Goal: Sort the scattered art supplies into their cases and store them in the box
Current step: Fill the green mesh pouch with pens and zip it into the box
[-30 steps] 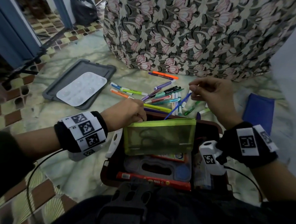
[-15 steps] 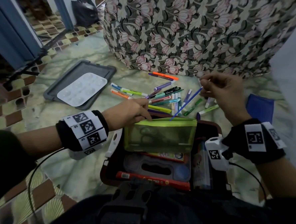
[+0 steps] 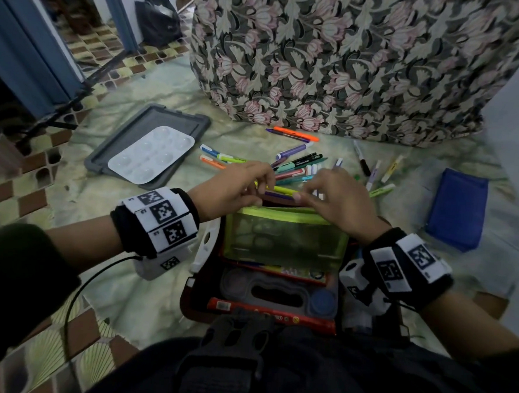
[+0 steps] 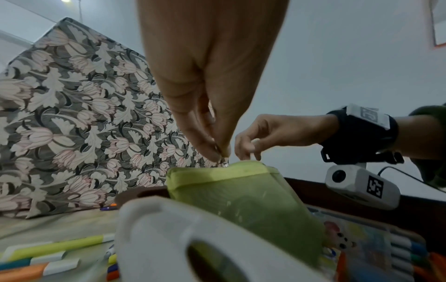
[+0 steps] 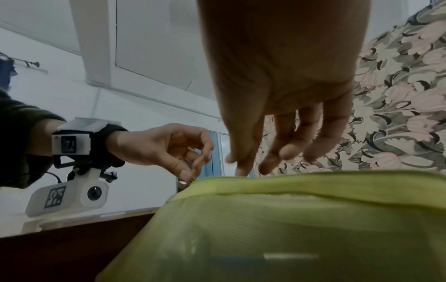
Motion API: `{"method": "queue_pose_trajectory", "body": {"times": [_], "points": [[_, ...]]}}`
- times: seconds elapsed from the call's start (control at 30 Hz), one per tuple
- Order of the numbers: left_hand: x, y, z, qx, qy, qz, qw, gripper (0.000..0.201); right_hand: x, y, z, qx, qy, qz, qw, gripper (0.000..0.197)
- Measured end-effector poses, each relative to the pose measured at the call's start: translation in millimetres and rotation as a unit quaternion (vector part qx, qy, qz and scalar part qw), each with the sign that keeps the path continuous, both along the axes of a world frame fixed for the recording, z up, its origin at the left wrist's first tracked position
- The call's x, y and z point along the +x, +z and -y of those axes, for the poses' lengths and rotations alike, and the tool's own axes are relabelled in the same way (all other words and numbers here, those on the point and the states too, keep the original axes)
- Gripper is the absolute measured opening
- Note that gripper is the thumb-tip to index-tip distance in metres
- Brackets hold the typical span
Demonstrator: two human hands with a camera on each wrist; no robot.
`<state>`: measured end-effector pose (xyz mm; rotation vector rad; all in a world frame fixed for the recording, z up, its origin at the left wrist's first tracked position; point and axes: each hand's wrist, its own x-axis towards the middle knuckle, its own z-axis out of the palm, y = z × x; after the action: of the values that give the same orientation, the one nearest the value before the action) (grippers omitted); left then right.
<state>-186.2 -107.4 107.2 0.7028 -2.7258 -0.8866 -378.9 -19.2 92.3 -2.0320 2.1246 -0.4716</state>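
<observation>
A green mesh pouch stands upright in the dark red box in front of me. My left hand pinches the pouch's small metal zipper pull between thumb and forefinger; the left wrist view shows this pinch by the left hand clearly. My right hand is just to its right, thumb and forefinger pinching the pouch's top edge. Several loose pens and markers lie on the floor beyond the box. Something blue and white shows faintly through the mesh.
A blue case lies on the floor to the right. A grey lid carrying a white palette lies to the left. Floral-covered furniture closes the back. The box also holds a red pack and a grey case.
My right hand held a blue pen above the pouch; now the pen is out of the hand, which has dropped to the pouch's top edge. My left hand slid right along that edge.
</observation>
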Motion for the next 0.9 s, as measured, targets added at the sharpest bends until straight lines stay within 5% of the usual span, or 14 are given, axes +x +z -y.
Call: {"method": "queue_pose_trajectory", "body": {"times": [0.13, 0.3, 0.37, 0.47, 0.7, 0.9], "points": [[-1, -4, -2, 0.064, 0.045, -0.05, 0.996, 0.046, 21, 5, 13, 0.071, 0.113, 0.088, 0.987, 0.043], [1, -4, -7, 0.082, 0.06, -0.087, 0.991, 0.034, 39, -7, 15, 0.029, 0.137, 0.208, 0.968, 0.017], [6, -5, -7, 0.074, 0.06, -0.057, 0.994, 0.026, 39, -10, 15, 0.026, 0.112, 0.238, 0.965, 0.013], [17, -9, -5, 0.032, 0.025, 0.038, 0.998, 0.04, 36, -9, 15, 0.02, 0.099, 0.294, 0.95, 0.011], [23, -15, -2, -0.043, 0.03, 0.055, 0.997, 0.014, 27, 2, 14, 0.003, 0.125, 0.254, 0.959, 0.01], [27, -19, 1, -0.053, 0.031, 0.082, 0.995, 0.012, 2, 7, 1, 0.112, 0.154, 0.177, 0.966, 0.017]]}}
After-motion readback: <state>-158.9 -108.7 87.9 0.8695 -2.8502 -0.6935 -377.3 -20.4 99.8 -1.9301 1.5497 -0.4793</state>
